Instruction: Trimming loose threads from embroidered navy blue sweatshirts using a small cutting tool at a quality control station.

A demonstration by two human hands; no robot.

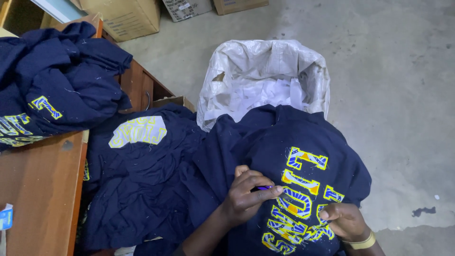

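A: Status on the hands?

B: Left hand (pixel 244 194) is closed around a small purple tool (pixel 262 188), pinched between thumb and fingers, tip resting on the yellow-and-blue lettering (pixel 298 199) of the navy shirt (pixel 265 142). Can't tell what kind of tool it is, too little of it shows.

A: Right?

B: Right hand (pixel 345 220) is curled, fingertips pressing down on the same lettering at its lower edge, pinning the fabric. Yellow band (pixel 362 242) on that wrist.

A: Where's the shirt sitting?

B: Draped over the person's lap, low centre of the head view, lettering face up. Its top edge overlaps the rim of a white woven sack (pixel 265 71) standing on the concrete floor (pixel 393 95). Sack holds white paper scraps (pixel 256 97).

A: Anything else nearby?

B: More navy garments bunched just left of the lap (pixel 142 180), one showing a pale yellow patch (pixel 138 131). Another navy pile (pixel 57 80) on the wooden surface (pixel 38 189) at the left, well apart from both hands. Cardboard boxes (pixel 128 16) along the top edge.

A: Loose threads?

B: Small pale specks across the fabric, too small to tell.
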